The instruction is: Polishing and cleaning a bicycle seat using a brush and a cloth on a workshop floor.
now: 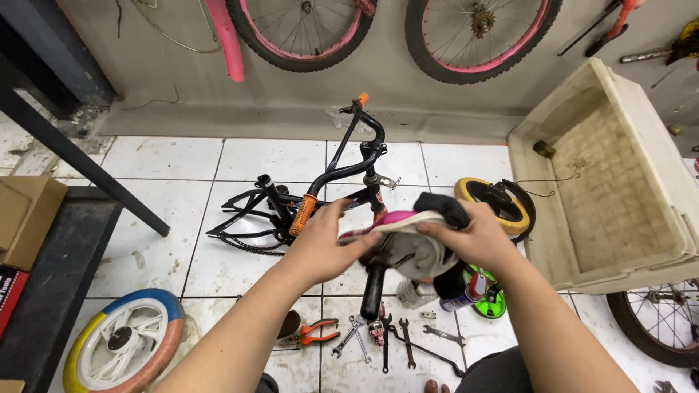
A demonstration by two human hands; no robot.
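While both hands hold it, pink-and-white bicycle saddle (397,236), black post

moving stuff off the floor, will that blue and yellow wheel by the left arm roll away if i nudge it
Probably not: the wheel lies flat on its side on the tiled floor, so it would likely slide. Its white moulded spokes suggest plastic, probably light and stiff.

Bare forearms (no sleeves), dark trousers

White tiled floor (167,240) (grimy in places), grey wall (378,80), dark bench (51,276) at left
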